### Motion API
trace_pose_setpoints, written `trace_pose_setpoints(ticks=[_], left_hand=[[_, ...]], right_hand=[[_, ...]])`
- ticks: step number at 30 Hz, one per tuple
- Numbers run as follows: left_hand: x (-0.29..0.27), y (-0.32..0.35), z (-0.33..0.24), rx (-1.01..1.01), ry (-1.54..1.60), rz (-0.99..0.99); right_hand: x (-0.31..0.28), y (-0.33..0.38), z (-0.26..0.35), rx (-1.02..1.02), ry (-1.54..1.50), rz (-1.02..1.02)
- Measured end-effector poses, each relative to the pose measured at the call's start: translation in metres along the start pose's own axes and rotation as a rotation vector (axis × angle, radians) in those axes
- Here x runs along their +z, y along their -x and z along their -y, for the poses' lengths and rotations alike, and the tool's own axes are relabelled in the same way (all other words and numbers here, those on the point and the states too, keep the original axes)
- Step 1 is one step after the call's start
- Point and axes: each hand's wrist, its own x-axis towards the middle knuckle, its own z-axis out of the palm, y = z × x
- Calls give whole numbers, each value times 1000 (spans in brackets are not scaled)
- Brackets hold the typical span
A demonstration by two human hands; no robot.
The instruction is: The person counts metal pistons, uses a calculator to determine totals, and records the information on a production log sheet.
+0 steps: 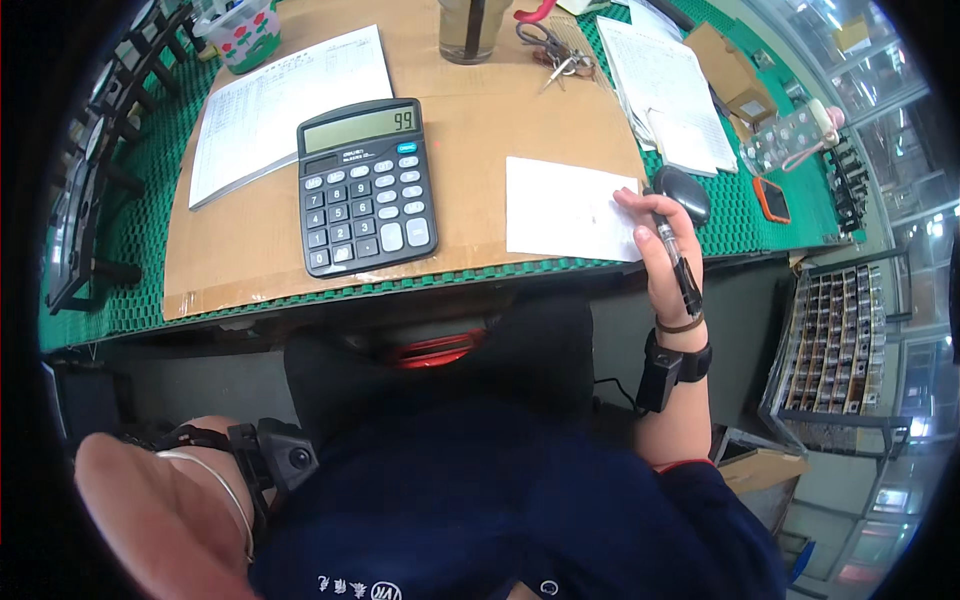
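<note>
My right hand (pixel 660 245) rests at the right edge of a small white sheet of paper (pixel 560 210), its fingers closed around a dark pen with a clear barrel (pixel 682 270). The pen lies back across the hand toward the wrist. Just beyond it sits a black computer mouse (pixel 684 193). My left hand (pixel 150 510) is raised close to the camera at the lower left, away from the table; its fingers are not clear enough to judge. A black desk calculator (pixel 367 190) with a lit display lies left of the paper, near the table's front edge.
A sheet of cardboard (pixel 470 130) covers the green mat. Printed papers (pixel 300 110) lie beyond the calculator, others (pixel 670 90) at the right. A cup of brownish liquid (pixel 470 30), scissors (pixel 565 65), a clear bottle (pixel 790 135) and an orange-edged phone (pixel 771 200) stand or lie around.
</note>
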Motion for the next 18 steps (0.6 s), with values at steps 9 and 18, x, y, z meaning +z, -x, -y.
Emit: trace_pose_setpoints(ticks=[9, 18], left_hand=[[12, 26, 30, -170, -104, 115], [13, 86, 86, -180, -940, -387]], right_hand=[[3, 2, -2, -130, 325, -62], [-9, 6, -12, -93, 81, -73]])
